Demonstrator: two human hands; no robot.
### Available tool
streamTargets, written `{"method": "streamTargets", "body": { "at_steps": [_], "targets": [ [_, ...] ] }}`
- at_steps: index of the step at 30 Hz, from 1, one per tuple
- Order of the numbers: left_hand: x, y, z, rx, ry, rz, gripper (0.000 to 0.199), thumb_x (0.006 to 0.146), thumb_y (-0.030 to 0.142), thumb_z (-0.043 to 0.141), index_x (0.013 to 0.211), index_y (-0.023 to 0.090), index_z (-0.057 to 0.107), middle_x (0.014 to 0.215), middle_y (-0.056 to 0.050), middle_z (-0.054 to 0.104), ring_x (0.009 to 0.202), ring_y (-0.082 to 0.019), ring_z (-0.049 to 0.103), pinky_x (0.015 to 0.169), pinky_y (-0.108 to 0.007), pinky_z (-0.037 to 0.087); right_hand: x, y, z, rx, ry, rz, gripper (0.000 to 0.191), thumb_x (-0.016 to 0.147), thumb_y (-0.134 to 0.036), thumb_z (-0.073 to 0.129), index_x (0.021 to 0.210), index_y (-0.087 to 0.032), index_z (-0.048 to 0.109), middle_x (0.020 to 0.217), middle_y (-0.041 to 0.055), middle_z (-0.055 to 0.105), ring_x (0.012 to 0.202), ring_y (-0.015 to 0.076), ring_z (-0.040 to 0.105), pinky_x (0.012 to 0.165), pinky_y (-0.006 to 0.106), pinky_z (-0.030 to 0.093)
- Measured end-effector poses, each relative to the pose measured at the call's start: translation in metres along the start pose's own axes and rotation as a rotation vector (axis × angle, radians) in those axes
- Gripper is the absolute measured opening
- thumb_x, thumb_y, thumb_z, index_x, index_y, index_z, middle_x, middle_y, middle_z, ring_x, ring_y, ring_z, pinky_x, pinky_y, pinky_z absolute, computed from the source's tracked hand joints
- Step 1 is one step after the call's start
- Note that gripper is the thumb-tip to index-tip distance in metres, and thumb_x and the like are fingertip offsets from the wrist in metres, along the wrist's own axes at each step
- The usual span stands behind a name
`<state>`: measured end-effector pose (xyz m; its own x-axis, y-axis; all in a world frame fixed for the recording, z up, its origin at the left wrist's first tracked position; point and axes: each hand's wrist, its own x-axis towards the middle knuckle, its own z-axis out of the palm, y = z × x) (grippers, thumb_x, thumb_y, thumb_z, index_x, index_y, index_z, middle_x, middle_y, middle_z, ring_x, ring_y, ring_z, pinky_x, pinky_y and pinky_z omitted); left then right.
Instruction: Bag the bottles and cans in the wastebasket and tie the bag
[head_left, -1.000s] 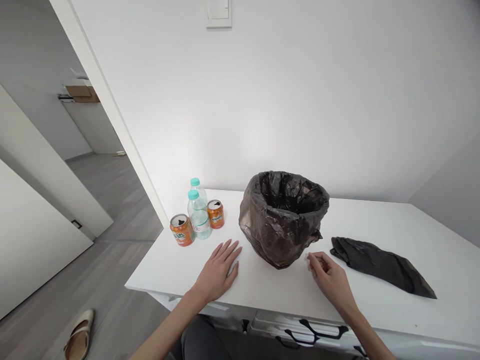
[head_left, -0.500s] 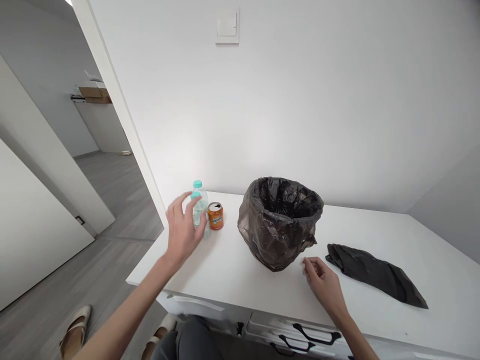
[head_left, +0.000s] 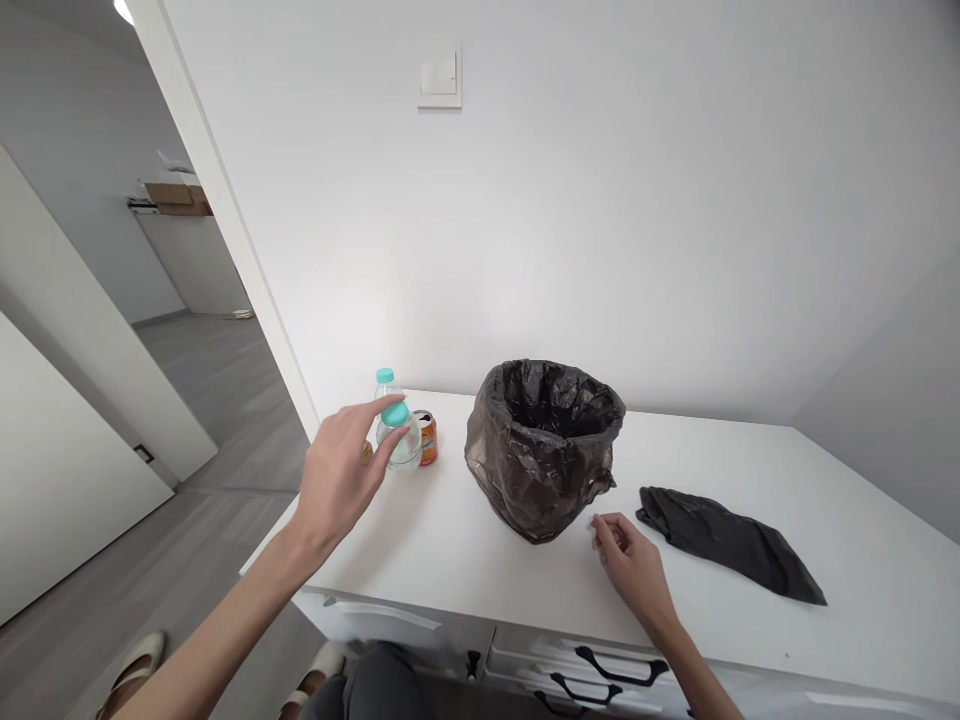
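Observation:
My left hand [head_left: 341, 470] has thumb and index finger closed about the neck of a clear plastic bottle [head_left: 406, 452] with a turquoise cap. This bottle leans towards me, its cap near the camera. Behind it stands a second bottle [head_left: 385, 385] with the same cap. An orange drink can [head_left: 427, 440], its top opened, is just right of the held bottle. Between my left fingers shows a bit of another orange thing [head_left: 367, 452]. My right hand [head_left: 634, 570] rests on the white top with curled fingers; I see nothing in it. Near its fingertips stands a bin lined with a black bag [head_left: 536, 480].
A folded black plastic bag [head_left: 731, 540] lies right of my right hand on the white cabinet top [head_left: 480, 575]. Black drawer handles [head_left: 622, 668] project along the front. The wall with a light switch [head_left: 440, 78] rises behind, and a doorway opens at the left.
My left hand has closed on the front bottle, which now leans nearer to me with its cap larger in view. My right hand stays by the bin. The whole view has shifted slightly.

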<state>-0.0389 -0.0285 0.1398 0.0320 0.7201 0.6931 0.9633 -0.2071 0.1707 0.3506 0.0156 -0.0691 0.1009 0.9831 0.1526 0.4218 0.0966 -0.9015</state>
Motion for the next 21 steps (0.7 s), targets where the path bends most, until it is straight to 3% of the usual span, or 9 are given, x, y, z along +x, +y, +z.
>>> {"method": "streamTargets", "body": {
  "at_steps": [6, 9, 11, 14, 21],
  "targets": [
    [0.038, 0.091, -0.076, -0.151, 0.384, 0.103, 0.043, 0.104, 0.047, 0.062, 0.143, 0.033, 0.054, 0.131, 0.000, 0.072, 0.117, -0.025, 0.073, 0.102, -0.047, 0.060, 0.002, 0.003, 0.000, 0.012, -0.009, -0.004, 0.049, 0.095, -0.071, 0.054, 0.084, -0.025, 0.067, 0.071, 0.0043, 0.070, 0.062, 0.0222, 0.060, 0.060, 0.031, 0.045],
    [0.065, 0.124, -0.087, -0.295, 0.390, 0.168, 0.040, 0.106, 0.051, 0.054, 0.142, 0.032, 0.053, 0.133, 0.001, 0.069, 0.125, -0.027, 0.070, 0.098, -0.052, 0.062, 0.004, 0.003, 0.001, 0.018, -0.007, -0.007, 0.049, 0.096, -0.070, 0.053, 0.085, -0.024, 0.067, 0.071, 0.0041, 0.070, 0.063, 0.0220, 0.061, 0.061, 0.031, 0.045],
    [0.081, 0.135, -0.079, -0.355, 0.273, 0.181, 0.040, 0.107, 0.055, 0.048, 0.138, 0.031, 0.056, 0.133, 0.000, 0.070, 0.124, -0.028, 0.071, 0.091, -0.049, 0.065, 0.004, 0.002, 0.002, 0.014, -0.009, -0.008, 0.049, 0.096, -0.070, 0.052, 0.085, -0.024, 0.066, 0.070, 0.0037, 0.069, 0.063, 0.0218, 0.060, 0.062, 0.031, 0.045],
    [0.098, 0.139, -0.053, -0.482, 0.043, 0.201, 0.033, 0.103, 0.049, 0.056, 0.130, 0.030, 0.062, 0.129, -0.002, 0.074, 0.115, -0.024, 0.074, 0.085, -0.038, 0.066, 0.005, 0.001, 0.003, 0.003, -0.012, 0.005, 0.050, 0.095, -0.071, 0.051, 0.083, -0.024, 0.065, 0.069, 0.0030, 0.068, 0.064, 0.0215, 0.060, 0.063, 0.030, 0.044],
    [0.118, 0.121, 0.019, -0.596, -0.443, 0.218, 0.029, 0.095, 0.036, 0.068, 0.121, 0.026, 0.067, 0.111, -0.001, 0.079, 0.102, -0.021, 0.076, 0.093, -0.035, 0.060, 0.006, 0.000, 0.004, 0.022, -0.023, 0.024, 0.050, 0.095, -0.071, 0.050, 0.085, -0.024, 0.064, 0.070, 0.0020, 0.066, 0.064, 0.0203, 0.058, 0.065, 0.030, 0.043]
  ]
}}
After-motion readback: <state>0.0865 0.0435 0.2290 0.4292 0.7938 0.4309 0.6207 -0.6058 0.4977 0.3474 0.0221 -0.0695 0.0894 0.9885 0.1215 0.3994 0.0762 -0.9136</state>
